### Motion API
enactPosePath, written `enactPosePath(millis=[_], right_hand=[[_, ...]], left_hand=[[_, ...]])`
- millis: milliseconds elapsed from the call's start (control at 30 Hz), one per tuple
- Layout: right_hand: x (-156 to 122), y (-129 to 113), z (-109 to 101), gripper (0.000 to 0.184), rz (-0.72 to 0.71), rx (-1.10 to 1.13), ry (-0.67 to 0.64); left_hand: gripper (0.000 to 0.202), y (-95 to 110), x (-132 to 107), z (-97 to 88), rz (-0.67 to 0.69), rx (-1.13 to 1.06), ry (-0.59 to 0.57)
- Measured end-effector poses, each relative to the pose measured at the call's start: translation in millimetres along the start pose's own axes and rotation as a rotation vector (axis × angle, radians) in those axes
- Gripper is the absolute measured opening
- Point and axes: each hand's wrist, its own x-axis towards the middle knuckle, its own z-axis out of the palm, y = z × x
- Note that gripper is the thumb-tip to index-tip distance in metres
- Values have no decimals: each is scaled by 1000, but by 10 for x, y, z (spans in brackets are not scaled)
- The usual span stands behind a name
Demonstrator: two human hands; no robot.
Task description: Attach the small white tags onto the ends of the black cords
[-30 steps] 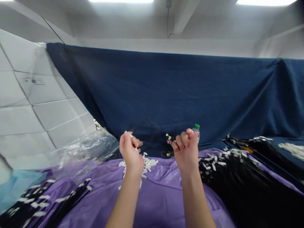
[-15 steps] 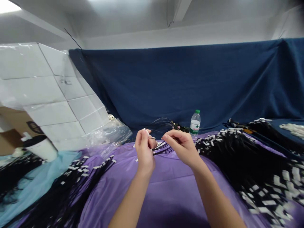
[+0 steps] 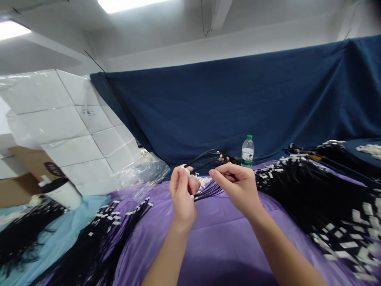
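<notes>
1. Left hand point(image 3: 183, 198): fingers curled closed around black cords point(image 3: 208, 192) bearing white tags point(image 3: 187, 171).
2. Right hand point(image 3: 240, 186): thumb and fingertips pinched together, apparently on the black cords; detail too small for certainty.
3. Black cords: arched between both hands, above purple cloth point(image 3: 220, 246).

I see a clear bottle point(image 3: 247, 153) with a green cap standing at the far side, just in front of a navy cloth point(image 3: 214, 107) that hangs across the scene. To the left I make out a stack of white boxes point(image 3: 71, 123), with clear plastic point(image 3: 145, 169) crumpled near its right end. Nearer left, I have a brown carton point(image 3: 37, 161) behind a white cup point(image 3: 66, 194) with a dark top, beside light-blue fabric point(image 3: 64, 240). Overhead, I get two lit ceiling lamps point(image 3: 127, 3) and a pale beam point(image 3: 222, 14).
</notes>
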Motion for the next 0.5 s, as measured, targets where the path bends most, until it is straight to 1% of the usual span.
enactPosePath(millis=[167, 300, 400, 500], right_hand=[[-2, -17, -35, 21, 10, -5, -37], [-12, -15, -33, 25, 73, 1, -58], [-14, -8, -28, 25, 111, 16, -72], [-6, -9, -24, 27, 126, 12, -38]], left_hand=[[29, -49, 6, 8, -7, -8, -13], [30, -74, 28, 8, 4, -8, 2], [30, -110, 48, 1, 37, 9, 4], [28, -165, 60, -14, 86, 47, -11]])
